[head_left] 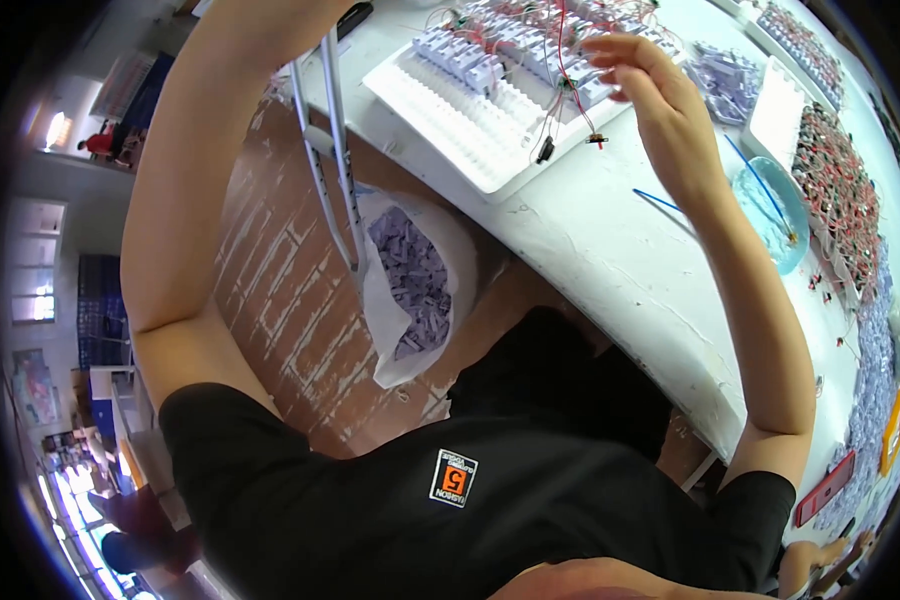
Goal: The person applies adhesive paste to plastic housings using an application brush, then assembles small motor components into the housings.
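Note:
My right hand (pixel 660 92) is over the white tray, its fingers loosely bent and apart beside a hanging wire assembly. The assembly has thin red and black wires, a small green circuit board (pixel 567 84), a black part (pixel 545 150) and a small part with a red tip (pixel 597 138). Its red wire runs up out of the picture. I cannot make out any firm grip on it. My left forearm rises past the top edge, so the left hand is hidden. The ribbed white tray (pixel 425 125) bears rows of pale plastic housings (pixel 460 55) with wires.
A white sack (pixel 378 335) of lilac plastic pieces stands below the table's edge, by metal legs (pixel 345 180). On the white table (pixel 620 260) lie a blue dish (pixel 795 215) with a blue stick, a heap of wired parts (pixel 845 190), lilac pieces (pixel 720 80) and a red phone-like object (pixel 825 488).

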Demonstrator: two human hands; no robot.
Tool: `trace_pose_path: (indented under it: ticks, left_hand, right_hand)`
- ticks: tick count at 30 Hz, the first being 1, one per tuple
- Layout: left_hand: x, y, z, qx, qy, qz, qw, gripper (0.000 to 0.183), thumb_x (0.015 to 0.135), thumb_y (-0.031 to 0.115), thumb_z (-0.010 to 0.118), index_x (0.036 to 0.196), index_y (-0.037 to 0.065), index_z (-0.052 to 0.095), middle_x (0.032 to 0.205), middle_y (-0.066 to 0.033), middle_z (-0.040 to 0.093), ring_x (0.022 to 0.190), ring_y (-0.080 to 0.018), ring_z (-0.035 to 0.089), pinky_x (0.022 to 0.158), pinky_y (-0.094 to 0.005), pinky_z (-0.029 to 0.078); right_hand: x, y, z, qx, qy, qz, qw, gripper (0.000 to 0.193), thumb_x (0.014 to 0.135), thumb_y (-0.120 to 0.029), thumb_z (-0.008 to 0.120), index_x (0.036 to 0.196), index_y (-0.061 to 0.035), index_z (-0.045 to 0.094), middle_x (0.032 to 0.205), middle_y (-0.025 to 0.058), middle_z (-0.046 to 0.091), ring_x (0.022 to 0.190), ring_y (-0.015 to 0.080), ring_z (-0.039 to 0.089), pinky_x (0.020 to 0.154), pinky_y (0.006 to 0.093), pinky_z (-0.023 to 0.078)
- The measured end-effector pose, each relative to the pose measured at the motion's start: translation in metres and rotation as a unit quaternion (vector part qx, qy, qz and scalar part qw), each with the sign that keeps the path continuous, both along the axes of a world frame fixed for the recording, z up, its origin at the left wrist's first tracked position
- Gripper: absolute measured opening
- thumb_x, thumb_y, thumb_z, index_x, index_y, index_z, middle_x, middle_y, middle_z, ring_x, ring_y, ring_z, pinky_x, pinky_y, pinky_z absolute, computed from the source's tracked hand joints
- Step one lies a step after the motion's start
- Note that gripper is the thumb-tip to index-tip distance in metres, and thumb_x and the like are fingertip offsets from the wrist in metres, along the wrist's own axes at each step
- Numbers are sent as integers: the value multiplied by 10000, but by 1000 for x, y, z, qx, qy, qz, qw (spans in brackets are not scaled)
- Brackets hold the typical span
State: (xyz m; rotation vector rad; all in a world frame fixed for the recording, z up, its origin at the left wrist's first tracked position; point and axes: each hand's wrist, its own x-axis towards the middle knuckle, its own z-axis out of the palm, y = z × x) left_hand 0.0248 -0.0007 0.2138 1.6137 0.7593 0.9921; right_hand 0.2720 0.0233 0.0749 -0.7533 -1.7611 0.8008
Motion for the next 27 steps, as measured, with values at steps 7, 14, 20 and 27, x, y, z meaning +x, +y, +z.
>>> trace_pose_path:
  ticks: [7,14,20,27]
  left_hand:
    - [-9,-6,26,209,230,98,946,370,982,262,674,1215,-25,660,1057,-90,709,951,-143,697,823,-276,606]
    - [-27,35,-5,-53,-202,-173,962,340,953,215,704,1192,-25,677,1061,-97,721,955,-142,699,818,-278,599]
    - [-58,9,-49,74,-18,101,992,323,985,173,654,1229,-37,657,1104,-125,716,978,-192,704,886,-317,574]
    - [-38,-52,-124,82,-17,244,966,355,934,102,729,1237,-63,643,1048,-102,708,929,-155,684,827,-300,569]
  right_hand:
    - [-31,22,-2,6,-235,139,962,418,815,-83,740,1227,-64,677,1159,136,681,1096,258,656,916,363,530]
    - [-48,47,-3,-42,-190,207,959,138,868,49,649,978,37,732,1024,53,731,820,128,678,779,300,554]
    - [-35,84,-6,-4,-295,152,943,213,844,63,628,1028,27,728,953,81,710,870,185,698,792,316,570]
    - [-66,95,7,135,-485,130,854,231,812,2,637,1029,7,714,991,117,656,883,302,666,797,409,522]
